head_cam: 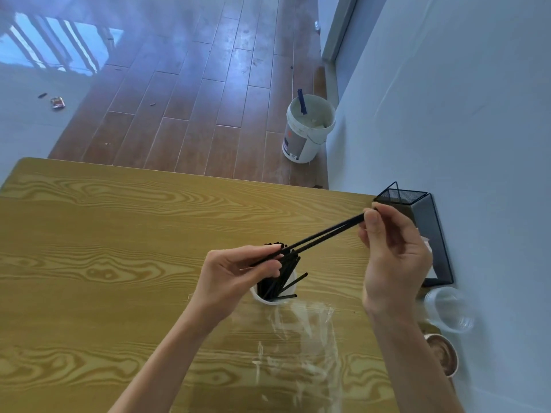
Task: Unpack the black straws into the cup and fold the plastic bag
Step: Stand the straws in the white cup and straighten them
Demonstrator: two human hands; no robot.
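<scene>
Black straws (pixel 316 238) (pinched by both hands) slant up-right above cup (pixel 262 298).

We see a yellow wood-grain worktop (pixel 119 248) with a smooth, faintly satin finish. On it lies a clear, glossy, crinkled plastic bag (pixel 301 347). Thin matt black plastic straws (pixel 322 235) fill a smooth white cup (pixel 262 297). A black metal mesh holder (pixel 401 195) looks matt, and the brown plank floor (pixel 193 84) gleams.
</scene>
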